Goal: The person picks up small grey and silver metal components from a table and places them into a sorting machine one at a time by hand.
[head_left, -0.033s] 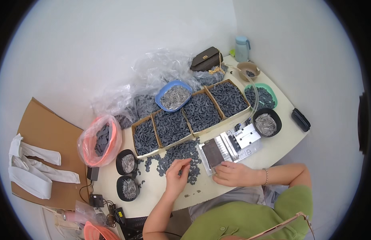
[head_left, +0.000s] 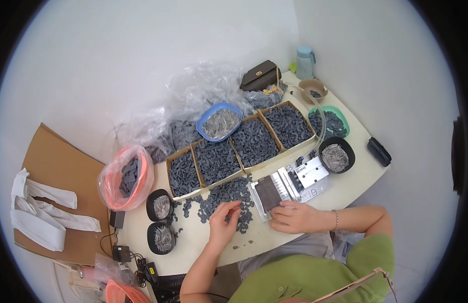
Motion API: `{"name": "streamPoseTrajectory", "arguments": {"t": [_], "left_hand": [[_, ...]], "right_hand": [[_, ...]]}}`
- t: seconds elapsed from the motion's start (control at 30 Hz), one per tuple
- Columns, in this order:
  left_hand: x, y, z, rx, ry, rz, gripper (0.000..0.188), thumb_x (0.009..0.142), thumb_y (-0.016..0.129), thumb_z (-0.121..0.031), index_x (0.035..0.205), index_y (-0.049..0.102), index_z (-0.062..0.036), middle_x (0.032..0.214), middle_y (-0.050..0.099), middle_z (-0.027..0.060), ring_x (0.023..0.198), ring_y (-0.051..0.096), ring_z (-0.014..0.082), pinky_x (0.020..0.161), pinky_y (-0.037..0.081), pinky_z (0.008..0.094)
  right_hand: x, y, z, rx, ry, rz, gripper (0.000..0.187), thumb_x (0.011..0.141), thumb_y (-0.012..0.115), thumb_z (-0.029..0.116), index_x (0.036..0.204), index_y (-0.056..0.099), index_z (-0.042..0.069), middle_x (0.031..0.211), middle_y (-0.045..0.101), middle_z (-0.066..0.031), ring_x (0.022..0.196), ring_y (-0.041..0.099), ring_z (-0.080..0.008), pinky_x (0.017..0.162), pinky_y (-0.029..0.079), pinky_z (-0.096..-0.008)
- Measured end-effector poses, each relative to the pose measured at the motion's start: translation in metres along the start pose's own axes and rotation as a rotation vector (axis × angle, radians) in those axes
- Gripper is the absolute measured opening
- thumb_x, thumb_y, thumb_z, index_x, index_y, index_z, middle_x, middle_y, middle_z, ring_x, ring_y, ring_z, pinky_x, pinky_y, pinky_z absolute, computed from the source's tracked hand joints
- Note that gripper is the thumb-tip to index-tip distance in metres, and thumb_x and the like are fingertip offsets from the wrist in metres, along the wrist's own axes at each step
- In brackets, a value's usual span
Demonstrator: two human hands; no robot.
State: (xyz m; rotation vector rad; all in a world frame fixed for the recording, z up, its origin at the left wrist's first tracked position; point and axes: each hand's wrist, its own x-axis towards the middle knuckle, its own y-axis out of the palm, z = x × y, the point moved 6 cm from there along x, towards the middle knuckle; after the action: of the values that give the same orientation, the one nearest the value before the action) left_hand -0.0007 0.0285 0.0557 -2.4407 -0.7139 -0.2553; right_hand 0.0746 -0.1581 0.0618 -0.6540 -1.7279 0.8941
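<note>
Over the near edge of a loose pile of small dark grey parts [head_left: 228, 196], my left hand [head_left: 225, 220] has its thumb and fingertips drawn together. Whatever they pinch is too small to name. My right hand [head_left: 293, 217] rests at the near end of a metal fixture [head_left: 288, 183], its fingers curled at the near corner of a dark brown flat block [head_left: 268, 193]. What these fingers hold, if anything, is hidden. The block lies on the fixture's left part, beside a row of metal slots. A silver block [head_left: 311, 172] with small black fittings forms the fixture's right part.
Behind the pile stands a divided cardboard tray [head_left: 208, 183] full of grey parts. A blue bowl [head_left: 200, 132] of metal pins rests on it. Black bowls [head_left: 154, 237] of pins stand left, another black bowl [head_left: 351, 159] right. A clear tube [head_left: 323, 118] curves behind the fixture.
My right hand has shifted very slightly away from me at the block's near corner. The left hand and the fixture look the same.
</note>
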Motion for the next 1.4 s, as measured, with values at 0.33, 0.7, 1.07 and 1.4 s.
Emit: {"name": "streamPoseTrajectory", "arguments": {"t": [0.33, 0.7, 1.07, 1.4], "left_hand": [[0.034, 0.060, -0.018, 0.394, 0.423, 0.064, 0.016, 0.072, 0.070, -0.001, 0.085, 0.062, -0.0042, 0.084, 0.063, 0.0077, 0.075, 0.060, 0.0255, 0.065, 0.049, 0.0349], [0.040, 0.084, -0.018, 0.679, 0.548, 0.185, 0.027, 0.071, 0.060, -0.004, 0.097, 0.065, -0.0020, 0.092, 0.058, 0.0094, 0.085, 0.056, 0.0262, 0.073, 0.047, 0.0368], [0.000, 0.094, -0.037, 0.782, 0.405, 0.405, 0.028, 0.069, 0.063, -0.010, 0.092, 0.063, 0.0052, 0.092, 0.061, 0.0159, 0.086, 0.061, 0.0301, 0.072, 0.052, 0.0359], [0.004, 0.086, -0.031, 0.723, 0.349, 0.416, 0.008, 0.074, 0.060, -0.007, 0.079, 0.062, -0.0021, 0.074, 0.061, 0.0147, 0.069, 0.065, 0.0268, 0.056, 0.053, 0.0366]], "right_hand": [[0.051, 0.047, -0.173, 0.484, 0.772, -0.059, 0.049, 0.084, 0.065, 0.016, 0.127, 0.045, 0.002, 0.102, 0.063, -0.0164, 0.097, 0.058, -0.0373, 0.085, 0.047, -0.0431], [0.003, 0.011, -0.198, 0.217, 0.686, -0.031, 0.043, 0.083, 0.064, 0.012, 0.123, 0.052, 0.004, 0.117, 0.057, -0.0157, 0.111, 0.053, -0.0336, 0.094, 0.044, -0.0403], [-0.035, 0.020, -0.238, 0.107, 0.811, 0.362, 0.021, 0.079, 0.070, 0.017, 0.099, 0.067, 0.011, 0.094, 0.065, -0.0100, 0.092, 0.063, -0.0294, 0.079, 0.050, -0.0411], [-0.028, 0.033, -0.236, 0.175, 0.809, 0.560, 0.018, 0.074, 0.073, 0.023, 0.085, 0.069, 0.009, 0.089, 0.070, -0.0097, 0.088, 0.066, -0.0279, 0.075, 0.052, -0.0403]]}}
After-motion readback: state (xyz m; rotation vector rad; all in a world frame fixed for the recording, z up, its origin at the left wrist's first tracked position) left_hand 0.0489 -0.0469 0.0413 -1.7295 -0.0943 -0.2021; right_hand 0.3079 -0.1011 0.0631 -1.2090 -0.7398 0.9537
